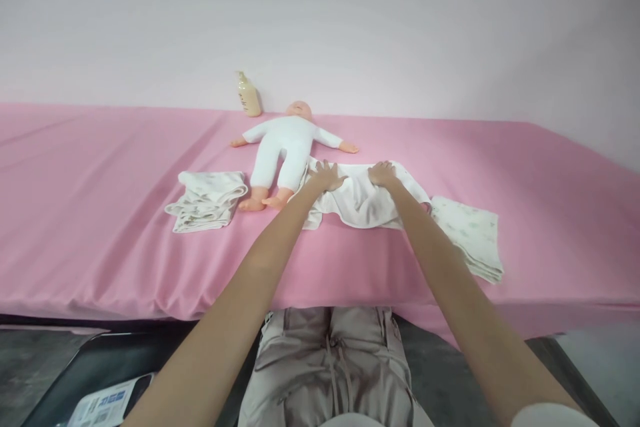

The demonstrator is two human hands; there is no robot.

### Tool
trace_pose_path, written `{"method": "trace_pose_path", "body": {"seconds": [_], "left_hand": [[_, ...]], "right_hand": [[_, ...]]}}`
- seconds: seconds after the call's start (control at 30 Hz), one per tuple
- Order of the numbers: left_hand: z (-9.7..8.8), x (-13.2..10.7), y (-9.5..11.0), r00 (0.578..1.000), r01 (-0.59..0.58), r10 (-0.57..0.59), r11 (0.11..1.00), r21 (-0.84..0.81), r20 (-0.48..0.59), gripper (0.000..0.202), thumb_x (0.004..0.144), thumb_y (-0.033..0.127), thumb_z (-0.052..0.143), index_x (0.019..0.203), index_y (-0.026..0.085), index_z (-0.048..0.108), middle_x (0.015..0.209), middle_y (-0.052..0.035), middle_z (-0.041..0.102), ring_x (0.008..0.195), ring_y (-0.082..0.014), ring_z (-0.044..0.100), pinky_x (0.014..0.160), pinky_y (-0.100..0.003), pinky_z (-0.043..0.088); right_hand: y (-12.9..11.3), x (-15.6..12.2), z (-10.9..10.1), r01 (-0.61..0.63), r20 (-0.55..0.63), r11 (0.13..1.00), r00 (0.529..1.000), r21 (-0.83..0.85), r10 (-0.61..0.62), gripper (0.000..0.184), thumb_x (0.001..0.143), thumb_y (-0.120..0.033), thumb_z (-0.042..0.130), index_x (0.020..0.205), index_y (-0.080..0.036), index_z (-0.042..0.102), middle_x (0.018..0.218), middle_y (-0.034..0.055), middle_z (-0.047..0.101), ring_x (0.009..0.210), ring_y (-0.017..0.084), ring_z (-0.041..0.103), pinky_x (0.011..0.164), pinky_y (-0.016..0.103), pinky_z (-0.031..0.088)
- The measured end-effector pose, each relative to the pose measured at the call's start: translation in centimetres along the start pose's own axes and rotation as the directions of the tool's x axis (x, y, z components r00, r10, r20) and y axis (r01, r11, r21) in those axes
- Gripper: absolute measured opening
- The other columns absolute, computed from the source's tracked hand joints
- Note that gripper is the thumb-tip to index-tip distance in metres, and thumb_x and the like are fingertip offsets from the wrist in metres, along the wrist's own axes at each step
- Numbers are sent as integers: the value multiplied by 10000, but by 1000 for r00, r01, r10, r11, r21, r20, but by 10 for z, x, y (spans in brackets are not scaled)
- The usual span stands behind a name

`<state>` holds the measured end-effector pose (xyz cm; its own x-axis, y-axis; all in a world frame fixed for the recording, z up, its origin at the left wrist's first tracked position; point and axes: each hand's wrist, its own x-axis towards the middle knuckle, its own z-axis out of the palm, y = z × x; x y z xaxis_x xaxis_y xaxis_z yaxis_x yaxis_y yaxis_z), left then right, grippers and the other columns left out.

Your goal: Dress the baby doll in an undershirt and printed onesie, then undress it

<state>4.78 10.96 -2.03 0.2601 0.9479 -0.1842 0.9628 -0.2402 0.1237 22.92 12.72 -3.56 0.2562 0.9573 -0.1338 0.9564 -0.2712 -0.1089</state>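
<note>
A rumpled white cloth (pixel 361 203) lies on the pink-covered table in front of me; whether it is a garment I cannot tell. My left hand (pixel 326 177) rests on its upper left part, fingers spread. On the upper right part lies my right hand (pixel 383 173), palm down with its fingers extended. Just left of the cloth, a baby doll (pixel 285 147) in a white suit lies on its back with its arms out. The cloth's left edge meets the doll's leg.
Folded patterned cloths (pixel 207 200) are stacked on the left. Another folded cloth stack (pixel 470 233) lies at right, partly behind my forearm. A pump bottle (pixel 249 97) stands by the wall. Below the pink table cover (pixel 125 267) is a black seat (pixel 130 353) with a phone-like object.
</note>
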Motion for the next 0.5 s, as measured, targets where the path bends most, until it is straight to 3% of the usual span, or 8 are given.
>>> {"method": "trace_pose_path", "body": {"seconds": [0.13,0.27,0.5], "left_hand": [[-1,18,-19,997,-72,72,997,-20,1,782,848,644,176,1484,195,103,1558,-146,27,1417,-373,34,1076,-616,120],[-3,24,-35,997,-79,79,997,-3,-11,771,858,619,213,1476,164,143,1549,-172,67,1422,-347,43,1104,-536,138],[-4,29,-35,993,-56,60,998,39,-100,654,905,473,283,1428,81,261,1481,-243,252,1408,-306,176,1097,-441,195]], "right_hand": [[0,15,0,-2,-10,1000,1000,15,2,629,952,-314,195,1422,98,136,1492,300,125,1409,318,113,1118,451,103],[1,22,0,17,-36,1000,999,20,-16,610,951,-301,189,1421,88,172,1493,289,149,1404,309,138,1116,439,118],[4,24,1,77,-134,997,988,-9,-77,559,936,-268,227,1371,71,321,1408,322,317,1325,309,313,1057,461,231]]}}
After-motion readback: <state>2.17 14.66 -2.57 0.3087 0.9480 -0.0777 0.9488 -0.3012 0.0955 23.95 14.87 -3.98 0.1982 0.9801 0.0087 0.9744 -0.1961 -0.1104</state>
